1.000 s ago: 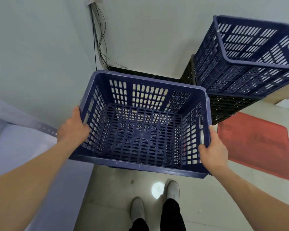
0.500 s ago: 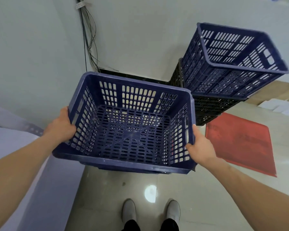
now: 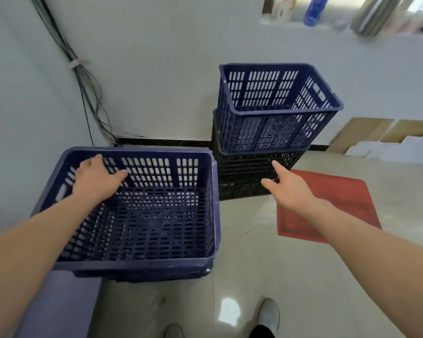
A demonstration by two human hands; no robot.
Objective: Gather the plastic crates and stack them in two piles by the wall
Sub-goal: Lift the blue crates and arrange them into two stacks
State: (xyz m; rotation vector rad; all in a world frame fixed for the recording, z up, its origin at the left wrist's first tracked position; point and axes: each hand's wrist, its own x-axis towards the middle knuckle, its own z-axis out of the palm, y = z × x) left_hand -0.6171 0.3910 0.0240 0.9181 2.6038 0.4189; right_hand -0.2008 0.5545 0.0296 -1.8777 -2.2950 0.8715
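A dark blue slatted crate (image 3: 142, 215) rests at the left on top of another crate whose edge shows beneath it, close to the corner. My left hand (image 3: 95, 179) lies inside it against the far wall, fingers spread, gripping nothing. To the right, by the wall, a second blue crate (image 3: 274, 108) sits on black crates (image 3: 244, 172). My right hand (image 3: 286, 186) hovers open in the air in front of the black crates, touching nothing.
A red mat (image 3: 340, 203) lies on the tiled floor at the right. Cables (image 3: 88, 93) run down the corner. Cardboard and white sheets (image 3: 381, 140) lean on the wall far right. A grey-blue surface (image 3: 59, 301) borders the left. My shoes (image 3: 269, 315) show below.
The blue crate went from held in the air to resting on the left pile. Both hands let go; the left moved inside it, the right swung away toward the right pile.
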